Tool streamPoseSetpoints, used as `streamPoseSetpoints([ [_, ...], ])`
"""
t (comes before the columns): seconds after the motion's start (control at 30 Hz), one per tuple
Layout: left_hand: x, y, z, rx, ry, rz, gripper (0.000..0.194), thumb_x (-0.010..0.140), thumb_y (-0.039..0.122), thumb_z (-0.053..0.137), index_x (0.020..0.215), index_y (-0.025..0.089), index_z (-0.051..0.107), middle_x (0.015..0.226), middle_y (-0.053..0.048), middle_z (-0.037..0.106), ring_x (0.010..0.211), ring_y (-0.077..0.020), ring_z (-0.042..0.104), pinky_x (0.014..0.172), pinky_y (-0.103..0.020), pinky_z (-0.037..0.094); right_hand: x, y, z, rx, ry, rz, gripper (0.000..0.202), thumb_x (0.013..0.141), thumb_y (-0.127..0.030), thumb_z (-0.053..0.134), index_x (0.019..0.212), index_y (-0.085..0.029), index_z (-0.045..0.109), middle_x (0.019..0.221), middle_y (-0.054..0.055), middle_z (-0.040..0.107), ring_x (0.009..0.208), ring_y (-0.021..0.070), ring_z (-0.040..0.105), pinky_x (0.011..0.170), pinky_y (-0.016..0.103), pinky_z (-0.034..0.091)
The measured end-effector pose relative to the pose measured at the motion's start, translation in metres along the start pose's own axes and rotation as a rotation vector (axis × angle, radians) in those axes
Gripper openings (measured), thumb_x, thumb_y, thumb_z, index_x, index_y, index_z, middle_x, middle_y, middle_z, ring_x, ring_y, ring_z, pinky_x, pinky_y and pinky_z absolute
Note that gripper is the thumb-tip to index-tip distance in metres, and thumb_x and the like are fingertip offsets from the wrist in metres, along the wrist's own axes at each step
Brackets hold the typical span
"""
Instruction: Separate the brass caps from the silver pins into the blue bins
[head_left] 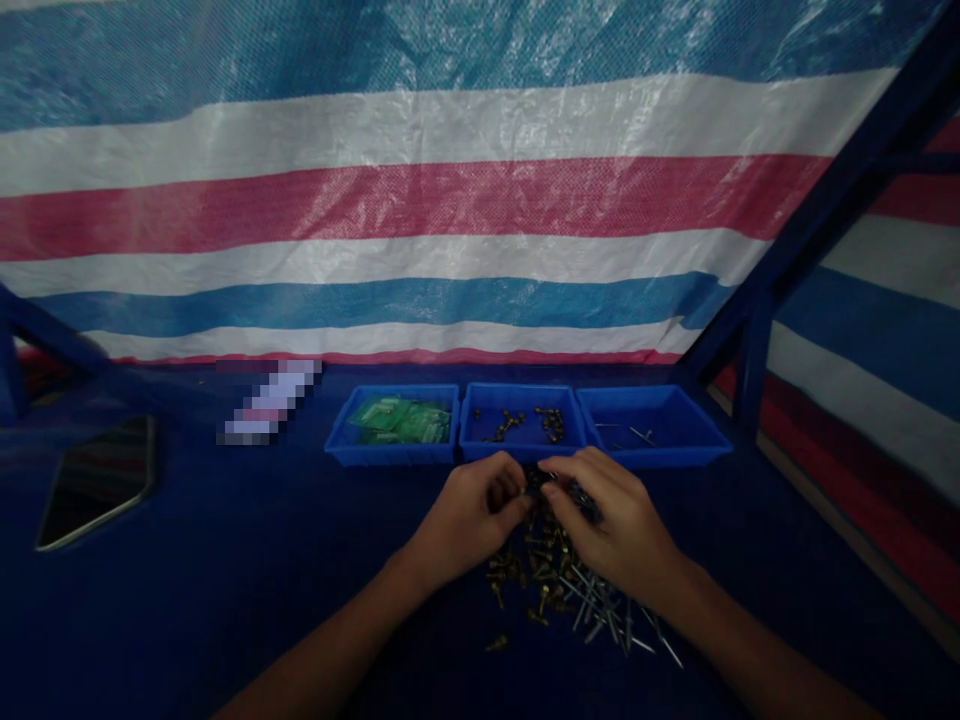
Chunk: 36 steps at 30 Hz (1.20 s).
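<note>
The right hand [622, 520] bends thumb and forefinger toward each other over a mixed pile, and the left hand [472, 515] curls just beside it; whether either is closed on a piece, I cannot tell. The brass-coloured fittings [544, 598] and silver pins resembling blind rivets [604, 605] lie loose on the blue tabletop [262, 570]. Picking through them seems the step in hand; the next move calls, I judge, for a fine pinch freeing one piece. Beyond, the middle tray [517, 452] holds similar fittings, the right tray [675, 458] a few pins, the left tray [390, 458] green packets [401, 420].
</note>
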<state>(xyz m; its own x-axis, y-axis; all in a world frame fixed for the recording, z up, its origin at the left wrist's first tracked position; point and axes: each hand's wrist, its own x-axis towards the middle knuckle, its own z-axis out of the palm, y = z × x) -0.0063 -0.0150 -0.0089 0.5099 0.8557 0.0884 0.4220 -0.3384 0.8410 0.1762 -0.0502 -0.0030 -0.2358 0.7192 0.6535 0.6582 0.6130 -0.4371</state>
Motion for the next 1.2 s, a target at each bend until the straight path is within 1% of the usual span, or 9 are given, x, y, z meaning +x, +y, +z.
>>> streamPoseSetpoints([
  [0.1, -0.001, 0.007, 0.003, -0.332, 0.070, -0.096, 0.021, 0.080, 0.031, 0.065, 0.074, 0.017, 0.050, 0.063, 0.004, 0.054, 0.057, -0.0101, 0.050, 0.055, -0.021, 0.040, -0.004, -0.006, 0.004, 0.006, -0.043, 0.028, 0.013, 0.087, -0.020, 0.058, 0.100, -0.017, 0.059, 0.075, 0.002, 0.061, 0.070, 0.0161, 0.059, 0.063, 0.030, 0.048],
  [0.2, -0.002, 0.010, 0.002, -0.453, 0.122, -0.121, 0.025, 0.080, 0.035, 0.066, 0.073, 0.016, 0.051, 0.066, 0.002, 0.056, 0.061, -0.0105, 0.052, 0.059, -0.022, 0.041, -0.005, -0.011, 0.006, -0.005, -0.050, 0.044, 0.010, 0.086, -0.023, 0.062, 0.093, -0.018, 0.057, 0.074, 0.001, 0.060, 0.068, 0.0157, 0.057, 0.060, 0.029, 0.046],
  [0.3, -0.004, 0.011, 0.001, -0.419, 0.168, -0.126, 0.025, 0.080, 0.035, 0.066, 0.072, 0.016, 0.053, 0.067, 0.000, 0.058, 0.062, -0.0112, 0.053, 0.059, -0.023, 0.042, -0.005, -0.013, 0.007, -0.012, -0.039, 0.032, 0.003, 0.089, -0.019, 0.058, 0.087, -0.019, 0.055, 0.071, 0.000, 0.058, 0.065, 0.0144, 0.055, 0.058, 0.027, 0.044],
  [0.4, -0.006, 0.012, 0.002, -0.400, 0.168, -0.136, 0.024, 0.080, 0.036, 0.066, 0.072, 0.015, 0.055, 0.066, -0.001, 0.060, 0.062, -0.0121, 0.053, 0.059, -0.023, 0.043, -0.005, -0.014, 0.006, -0.006, -0.029, 0.015, 0.007, 0.091, -0.016, 0.054, 0.086, -0.019, 0.057, 0.069, 0.000, 0.058, 0.063, 0.0135, 0.054, 0.059, 0.027, 0.043],
  [0.57, -0.008, 0.019, 0.004, -0.417, 0.192, -0.153, 0.026, 0.080, 0.036, 0.066, 0.070, 0.016, 0.054, 0.064, 0.000, 0.058, 0.061, -0.0118, 0.053, 0.058, -0.023, 0.042, -0.006, -0.015, 0.004, -0.021, -0.057, 0.015, 0.004, 0.089, -0.020, 0.058, 0.085, -0.019, 0.058, 0.070, 0.001, 0.058, 0.065, 0.0145, 0.053, 0.059, 0.028, 0.042],
  [0.7, -0.009, 0.021, 0.004, -0.428, 0.164, -0.143, 0.023, 0.081, 0.034, 0.065, 0.070, 0.016, 0.054, 0.066, -0.001, 0.060, 0.061, -0.0119, 0.054, 0.058, -0.023, 0.043, -0.008, -0.016, 0.004, 0.005, -0.078, 0.007, 0.013, 0.091, -0.014, 0.052, 0.081, -0.019, 0.058, 0.068, 0.001, 0.058, 0.063, 0.0133, 0.052, 0.060, 0.028, 0.042],
  [0.9, -0.010, 0.021, 0.004, -0.403, 0.170, -0.108, 0.022, 0.081, 0.031, 0.065, 0.069, 0.016, 0.054, 0.065, 0.000, 0.060, 0.060, -0.0114, 0.055, 0.057, -0.022, 0.043, -0.012, -0.016, 0.004, 0.040, -0.133, -0.007, 0.015, 0.091, -0.010, 0.049, 0.082, -0.018, 0.056, 0.070, 0.001, 0.057, 0.064, 0.0133, 0.051, 0.061, 0.029, 0.041],
  [1.1, -0.010, 0.024, 0.005, -0.435, 0.167, -0.108, 0.016, 0.080, 0.029, 0.066, 0.078, 0.017, 0.055, 0.064, 0.002, 0.057, 0.058, -0.0099, 0.052, 0.054, -0.020, 0.041, -0.008, -0.016, 0.000, -0.006, -0.120, -0.016, 0.017, 0.091, -0.008, 0.046, 0.080, -0.018, 0.054, 0.070, 0.002, 0.058, 0.064, 0.0141, 0.052, 0.060, 0.030, 0.040],
  [1.2, -0.010, 0.024, 0.005, -0.444, 0.162, -0.100, 0.017, 0.081, 0.029, 0.065, 0.075, 0.017, 0.056, 0.062, 0.003, 0.055, 0.057, -0.0092, 0.050, 0.053, -0.019, 0.040, -0.007, -0.017, -0.001, 0.007, -0.111, -0.005, 0.017, 0.092, -0.009, 0.045, 0.082, -0.019, 0.056, 0.071, 0.002, 0.059, 0.065, 0.0143, 0.053, 0.061, 0.030, 0.041],
])
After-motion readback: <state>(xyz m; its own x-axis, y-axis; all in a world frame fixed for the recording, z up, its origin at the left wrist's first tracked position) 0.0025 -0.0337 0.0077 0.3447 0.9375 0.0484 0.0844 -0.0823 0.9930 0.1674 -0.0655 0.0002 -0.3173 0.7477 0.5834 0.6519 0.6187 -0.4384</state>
